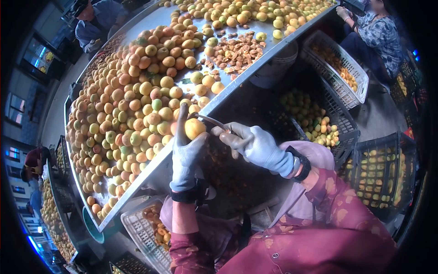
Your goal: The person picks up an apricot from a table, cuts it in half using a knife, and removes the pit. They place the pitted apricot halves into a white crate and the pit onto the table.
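My left hand, in a white glove with grey fingertips, grips a yellow apricot at the table's near edge. My right hand, gloved alike, is closed around a slim curved knife. Its metal part arcs leftward to the top of the apricot; the handle is mostly hidden in my fingers. Just beyond my left hand lies a big heap of whole apricots on the metal table. A pile of brown apricot pits lies farther along the same edge.
A white crate with apricot halves stands below left, another white crate at upper right. Black crates of fruit are on the right, a white bucket under the edge. One person sits at upper right, another across the table.
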Available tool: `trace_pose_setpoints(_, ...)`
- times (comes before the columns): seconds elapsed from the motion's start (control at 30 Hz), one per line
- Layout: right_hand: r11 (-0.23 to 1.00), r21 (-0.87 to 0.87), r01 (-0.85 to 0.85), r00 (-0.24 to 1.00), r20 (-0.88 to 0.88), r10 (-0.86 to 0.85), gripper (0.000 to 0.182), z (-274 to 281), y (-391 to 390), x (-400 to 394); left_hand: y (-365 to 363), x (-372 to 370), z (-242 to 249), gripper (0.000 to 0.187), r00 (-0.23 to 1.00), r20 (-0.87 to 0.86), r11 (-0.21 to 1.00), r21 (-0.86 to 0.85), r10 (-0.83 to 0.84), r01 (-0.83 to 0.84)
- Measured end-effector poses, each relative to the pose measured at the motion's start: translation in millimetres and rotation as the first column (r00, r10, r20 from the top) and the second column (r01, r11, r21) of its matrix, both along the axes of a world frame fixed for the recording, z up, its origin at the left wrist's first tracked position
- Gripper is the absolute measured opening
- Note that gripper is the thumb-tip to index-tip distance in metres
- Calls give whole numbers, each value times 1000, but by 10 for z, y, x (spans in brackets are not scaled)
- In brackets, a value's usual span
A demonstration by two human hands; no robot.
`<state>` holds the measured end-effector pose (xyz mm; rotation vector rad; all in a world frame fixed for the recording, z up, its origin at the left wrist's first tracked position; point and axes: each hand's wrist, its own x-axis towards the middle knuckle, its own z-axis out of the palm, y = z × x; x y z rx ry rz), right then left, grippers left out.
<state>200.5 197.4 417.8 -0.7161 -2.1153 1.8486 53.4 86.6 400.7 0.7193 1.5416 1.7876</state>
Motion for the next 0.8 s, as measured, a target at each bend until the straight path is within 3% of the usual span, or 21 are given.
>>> trace_pose_setpoints(0.1, 1000, 2, -5, 1000, -23, 5, 34, 16, -19, 6, 16, -60, -82, 71, 1000, -7, 998, 61, 24, -23)
trace_pose_setpoints(0.13, 999, 49, -14, 999, 40, 12, 34, 44, -19, 11, 5, -59, -81, 71, 1000, -7, 998, 61, 24, -23)
trace_pose_setpoints(0.2, 995, 95, -26, 994, 104, 16, 33, 61, -14, 14, -3, -34, 1, 68, 993, -120, 995, -94, 19, -30)
trace_pose_setpoints(0.3, 974, 222, -38, 991, 131, 9, 33, 48, -12, 19, -22, -68, -58, 63, 987, -156, 998, -65, -24, 14)
trace_pose_setpoints(0.43, 930, 366, -24, 999, 44, 9, 34, -60, -7, 16, -29, -41, -10, 58, 996, -84, 998, -57, -42, 37)
trace_pose_setpoints(0.5, 917, 399, -6, 1000, 15, 0, 34, -76, 3, 22, -1, -4, -10, 57, 995, -86, 999, 32, 44, -41)
trace_pose_setpoints(0.6, 889, 458, 23, 995, -93, 22, 33, -71, 22, 39, -11, 28, 45, 58, 998, -29, 998, -10, 56, -56)
trace_pose_setpoints(0.8, 826, 563, 36, 993, -114, 34, 31, -110, 30, 47, -25, 18, -22, 57, 989, -145, 995, -98, 18, -33)
